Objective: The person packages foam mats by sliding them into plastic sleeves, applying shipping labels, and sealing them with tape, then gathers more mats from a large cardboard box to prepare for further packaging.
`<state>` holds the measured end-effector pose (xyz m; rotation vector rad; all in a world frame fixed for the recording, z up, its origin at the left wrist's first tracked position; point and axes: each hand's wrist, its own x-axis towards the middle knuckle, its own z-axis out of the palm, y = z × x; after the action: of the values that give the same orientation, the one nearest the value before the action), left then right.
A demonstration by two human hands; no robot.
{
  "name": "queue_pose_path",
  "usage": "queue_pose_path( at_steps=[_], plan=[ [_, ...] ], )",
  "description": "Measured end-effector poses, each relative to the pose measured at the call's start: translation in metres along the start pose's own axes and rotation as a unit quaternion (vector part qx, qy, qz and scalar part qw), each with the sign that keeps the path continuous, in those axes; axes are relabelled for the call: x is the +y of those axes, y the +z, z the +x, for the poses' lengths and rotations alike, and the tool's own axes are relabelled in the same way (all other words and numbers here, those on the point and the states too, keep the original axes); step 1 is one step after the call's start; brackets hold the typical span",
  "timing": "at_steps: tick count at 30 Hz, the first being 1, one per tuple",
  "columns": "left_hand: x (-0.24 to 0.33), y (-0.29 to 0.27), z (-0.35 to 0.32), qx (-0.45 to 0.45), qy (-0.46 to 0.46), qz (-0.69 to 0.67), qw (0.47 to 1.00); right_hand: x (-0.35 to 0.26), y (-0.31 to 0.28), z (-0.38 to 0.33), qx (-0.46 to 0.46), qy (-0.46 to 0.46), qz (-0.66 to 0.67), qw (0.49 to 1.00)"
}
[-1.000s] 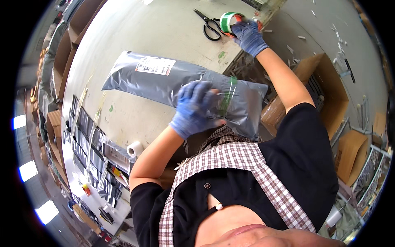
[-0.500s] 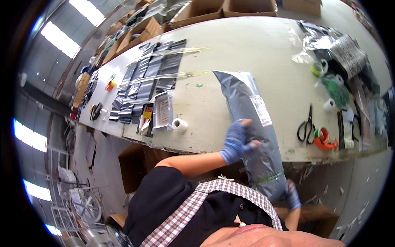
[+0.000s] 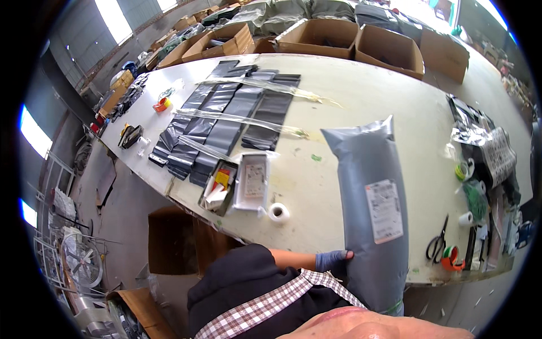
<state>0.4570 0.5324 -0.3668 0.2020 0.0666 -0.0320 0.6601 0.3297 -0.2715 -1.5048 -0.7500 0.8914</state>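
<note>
Here's the gloved left hand (image 3: 332, 261), thumb on the left edge of the grey parcel (image 3: 360, 217), fingers hidden, closure impossible to judge! The parcel lies right of it, stretching far over the table (image 3: 313, 198); right hand's state, can't tell.

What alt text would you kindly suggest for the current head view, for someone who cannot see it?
A blue-gloved left hand touches the left edge of a long grey plastic parcel with a white label, at a pale worktable. Flat dark packages lie left, scissors and an orange tape dispenser right; open cardboard boxes stand beyond.
</note>
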Motion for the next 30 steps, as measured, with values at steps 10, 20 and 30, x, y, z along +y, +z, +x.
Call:
queue_pose_path(
  at_steps=[10,20,30],
  plan=[
    [0.421,0.129,-0.220,0.176,0.521,0.405,0.730,-0.170,0.345,0.255,-0.192,-0.205,0.030,0.959],
    [0.357,0.075,-0.465,0.490,0.595,0.526,0.360,-0.222,0.606,0.288,-0.539,-0.385,-0.005,0.749],
    [0.199,-0.009,-0.410,0.553,0.491,0.341,0.581,0.003,0.287,0.245,-0.373,-0.125,-0.457,0.798]
  ],
)
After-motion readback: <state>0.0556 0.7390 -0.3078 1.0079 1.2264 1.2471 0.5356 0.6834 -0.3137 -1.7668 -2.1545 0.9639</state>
